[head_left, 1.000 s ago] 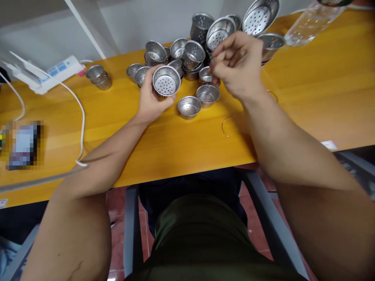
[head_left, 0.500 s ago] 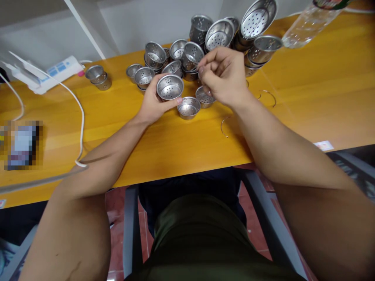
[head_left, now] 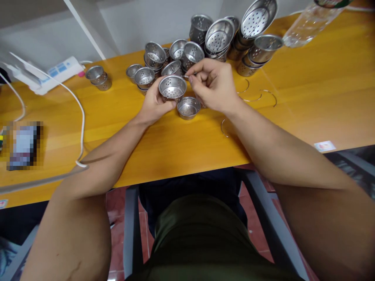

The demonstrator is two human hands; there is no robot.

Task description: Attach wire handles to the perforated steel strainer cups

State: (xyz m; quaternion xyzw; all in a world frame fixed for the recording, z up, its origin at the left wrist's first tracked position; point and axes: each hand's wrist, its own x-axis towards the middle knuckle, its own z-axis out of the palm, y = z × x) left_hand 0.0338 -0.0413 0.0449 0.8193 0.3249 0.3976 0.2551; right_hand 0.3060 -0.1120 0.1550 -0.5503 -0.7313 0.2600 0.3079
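Observation:
My left hand point(head_left: 154, 103) grips a small perforated steel strainer cup point(head_left: 172, 87) just above the yellow table point(head_left: 175, 144), its mouth turned toward me. My right hand point(head_left: 215, 86) is closed in a pinch at the cup's right rim, its fingertips on something thin that looks like a wire, too small to name. Another steel cup point(head_left: 188, 107) stands on the table right below both hands.
A heap of several steel strainer cups point(head_left: 219, 37) lies behind the hands. Loose wire rings point(head_left: 265, 95) lie to the right. A clear plastic bottle point(head_left: 310, 21) lies at the far right, a white power strip point(head_left: 57, 72) and cable at left, two cups point(head_left: 99, 76) apart.
My right hand has come down and left from the heap to the rim of the held cup. The left hand has tilted the cup and shifted it slightly right.

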